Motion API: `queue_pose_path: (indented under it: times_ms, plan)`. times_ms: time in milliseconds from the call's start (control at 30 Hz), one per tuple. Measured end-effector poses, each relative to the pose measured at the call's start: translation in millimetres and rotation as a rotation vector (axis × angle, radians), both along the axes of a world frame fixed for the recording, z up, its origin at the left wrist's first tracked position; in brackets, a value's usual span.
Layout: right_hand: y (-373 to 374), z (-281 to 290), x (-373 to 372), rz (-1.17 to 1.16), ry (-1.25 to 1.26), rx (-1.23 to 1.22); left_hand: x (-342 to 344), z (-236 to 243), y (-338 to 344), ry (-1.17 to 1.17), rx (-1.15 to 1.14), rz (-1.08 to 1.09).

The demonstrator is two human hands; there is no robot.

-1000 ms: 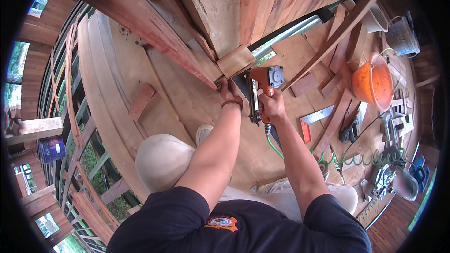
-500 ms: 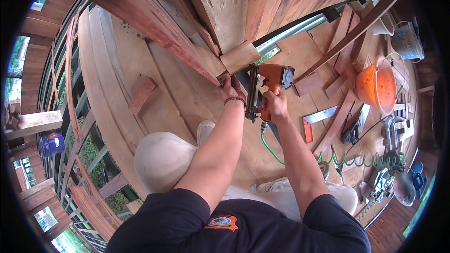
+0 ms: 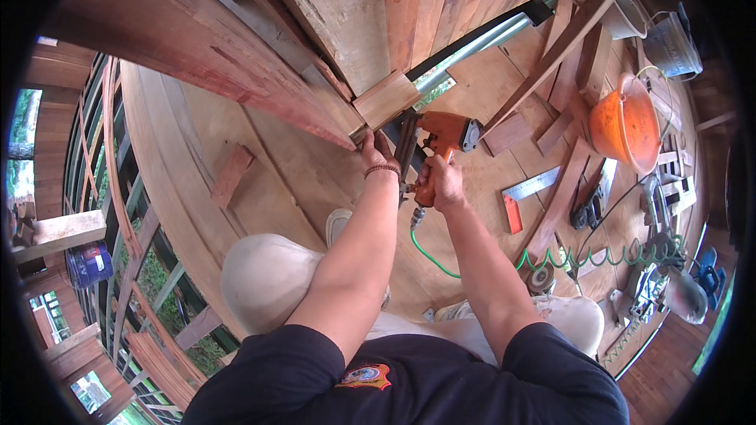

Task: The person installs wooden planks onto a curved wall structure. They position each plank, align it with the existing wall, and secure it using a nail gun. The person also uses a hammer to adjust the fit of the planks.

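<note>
My right hand (image 3: 443, 181) is wrapped round the grip of an orange pneumatic nail gun (image 3: 447, 130), its dark magazine close beside my left hand. A green coiled air hose (image 3: 431, 256) runs from the grip's lower end. My left hand (image 3: 378, 151), with a beaded bracelet at the wrist, has its fingers closed at the lower end of a short wooden board (image 3: 386, 100); the fingertips are partly hidden. That board lies across the foot of the plank wall (image 3: 417, 12). A long reddish beam (image 3: 236, 71) slants down to the same corner.
On the plywood floor lie a red wood offcut (image 3: 233, 175), a try square (image 3: 529, 189), a hand saw (image 3: 596, 197) and several planks. An orange bucket (image 3: 624, 127) stands at right, near a grey bucket (image 3: 671, 53). An angle grinder (image 3: 542, 278) sits by my right knee.
My right hand has brought the nail gun slightly left and tilted it, closer to my left hand. My left hand stays at the short board's end. The whole view has shifted a little.
</note>
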State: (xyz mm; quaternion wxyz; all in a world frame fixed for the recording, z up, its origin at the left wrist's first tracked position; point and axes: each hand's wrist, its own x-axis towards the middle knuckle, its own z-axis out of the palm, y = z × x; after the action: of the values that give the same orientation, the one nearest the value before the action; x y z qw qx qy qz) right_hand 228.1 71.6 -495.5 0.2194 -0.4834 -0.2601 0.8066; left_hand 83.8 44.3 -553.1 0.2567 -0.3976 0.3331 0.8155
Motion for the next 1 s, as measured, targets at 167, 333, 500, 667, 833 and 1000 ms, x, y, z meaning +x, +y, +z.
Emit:
queue_pose_path:
  times_ms: [167, 333, 500, 667, 833, 1000]
  plan:
    - [-20, -16, -4, -0.071, 0.050, -0.032, -3, 8, -1, -0.038, -0.034, -0.005]
    - [-35, -32, -5, -0.210, 0.133, -0.212, -9, 11, 4, -0.121, -0.097, 0.010]
    - [-39, -37, -10, -0.272, 0.256, -0.307, -15, 9, 6, -0.080, -0.120, -0.001]
    - [-32, -55, -7, -0.241, 0.230, -0.265, -14, 25, 6, -0.124, -0.124, 0.008]
    - [-28, -55, -4, -0.203, 0.256, -0.217, -15, 31, 3, -0.144, -0.124, 0.011]
    - [-28, -65, -3, -0.171, 0.282, -0.216, -16, 26, 2, -0.139, -0.107, 0.000]
